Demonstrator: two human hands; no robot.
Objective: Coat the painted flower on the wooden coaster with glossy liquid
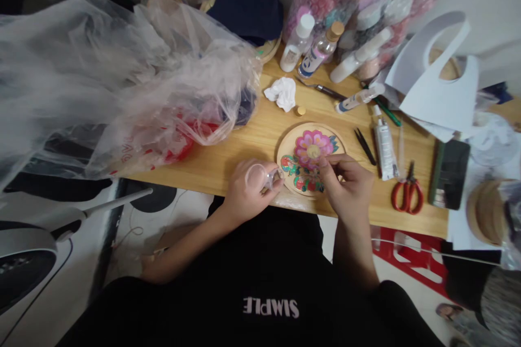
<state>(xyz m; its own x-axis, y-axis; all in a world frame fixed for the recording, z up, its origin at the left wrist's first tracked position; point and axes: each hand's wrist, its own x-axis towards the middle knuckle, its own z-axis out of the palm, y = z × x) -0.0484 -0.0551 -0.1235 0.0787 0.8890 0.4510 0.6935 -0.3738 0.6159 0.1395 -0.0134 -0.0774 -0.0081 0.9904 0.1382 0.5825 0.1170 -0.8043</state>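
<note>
Left hand (247, 191) clasps a clear cup (260, 175); right hand (348, 186) pinches something tiny, unidentifiable.

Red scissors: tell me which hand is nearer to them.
Right. The right hand is over the flower-painted disc, on the side toward the red scissors. The left hand holds a clear container at the disc's opposite edge, farther away.

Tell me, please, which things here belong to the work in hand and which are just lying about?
In use: flowered wooden disc, touched by the right hand; small clear cup, in the left hand.
Lying about: red scissors, black tweezers, white tube, crumpled tissue, phone, plastic bag.
</note>
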